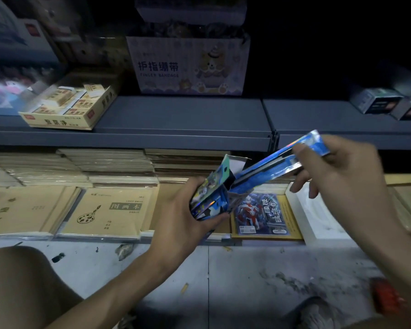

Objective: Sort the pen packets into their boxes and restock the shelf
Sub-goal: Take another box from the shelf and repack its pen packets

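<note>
My left hand (176,217) grips a small shiny blue box (211,198) with its top flaps open, held in front of the lower shelf. My right hand (342,172) pinches the upper end of long blue pen packets (271,167). The packets slant down to the left, and their lower end sits in the mouth of the box. The grey metal shelf (180,115) runs across above both hands.
On the shelf stand a yellow eraser box (69,105), a finger bandage carton (190,65) and dark small boxes (377,100) at the right. Below lie stacks of tan drawing books (109,212), a blue hero-print pack (261,214) and a white tray (318,210). My knee (22,281) is low left.
</note>
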Demonstrator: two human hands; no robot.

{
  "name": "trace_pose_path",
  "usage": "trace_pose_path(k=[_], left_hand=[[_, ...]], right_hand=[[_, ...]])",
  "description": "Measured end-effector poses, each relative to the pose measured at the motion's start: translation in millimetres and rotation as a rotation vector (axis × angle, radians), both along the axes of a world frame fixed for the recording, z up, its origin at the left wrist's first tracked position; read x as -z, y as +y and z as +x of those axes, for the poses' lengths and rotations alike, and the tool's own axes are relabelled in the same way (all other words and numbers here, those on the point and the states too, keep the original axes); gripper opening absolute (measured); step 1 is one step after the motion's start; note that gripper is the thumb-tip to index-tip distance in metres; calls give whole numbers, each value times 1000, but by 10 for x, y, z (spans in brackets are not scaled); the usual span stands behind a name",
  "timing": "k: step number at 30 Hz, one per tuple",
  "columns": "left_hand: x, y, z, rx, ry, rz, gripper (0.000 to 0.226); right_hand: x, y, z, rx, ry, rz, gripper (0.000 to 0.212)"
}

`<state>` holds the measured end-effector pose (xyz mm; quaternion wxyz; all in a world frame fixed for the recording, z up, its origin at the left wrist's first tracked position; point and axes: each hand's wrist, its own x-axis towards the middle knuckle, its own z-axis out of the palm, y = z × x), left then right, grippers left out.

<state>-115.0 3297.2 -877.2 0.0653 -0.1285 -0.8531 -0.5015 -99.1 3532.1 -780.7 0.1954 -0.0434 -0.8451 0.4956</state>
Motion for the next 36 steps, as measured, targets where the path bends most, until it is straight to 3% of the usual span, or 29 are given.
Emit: trace_pose_path(k=[2, 5, 6, 11, 16, 19, 21, 25, 28, 31, 34, 36], left_hand=[[-7, 11, 13, 24, 4, -24, 59], [-7, 40, 43, 43, -14, -26, 58], [3, 50, 49, 48, -25, -20, 57], [11, 59, 56, 43, -61, -4, 56], [45, 41, 35, -2, -33, -55, 56], [113, 16, -3, -26, 64, -201, 65], [149, 10, -13, -43, 109, -277, 67], [193, 8, -4, -47, 163, -318, 70], [198, 3, -2, -60, 190, -359, 67], [211, -29, -11, -91, 147, -361, 65], [199, -80, -21, -104, 41, -218, 58], [152, -91, -31, -112, -5, -118, 57]], right_hand=[[58, -68, -3, -46, -57, 108, 24], [138, -269, 23, -164, -166, 50, 10], [170, -314, 31, -176, -185, 38, 16], [210, -311, 23, -117, -104, 82, 15], [300, -372, 47, -134, -195, 176, 12], [189, -407, 79, -126, -115, -8, 45], [75, -450, 125, -161, -186, -143, 57], [121, -519, 159, -213, -237, 77, 33], [148, -488, 161, -218, -183, 73, 25], [8, -395, 152, -182, -80, -80, 25], [-195, -168, 91, -112, -5, -336, 11], [-276, -12, 40, -57, 52, -387, 13]])
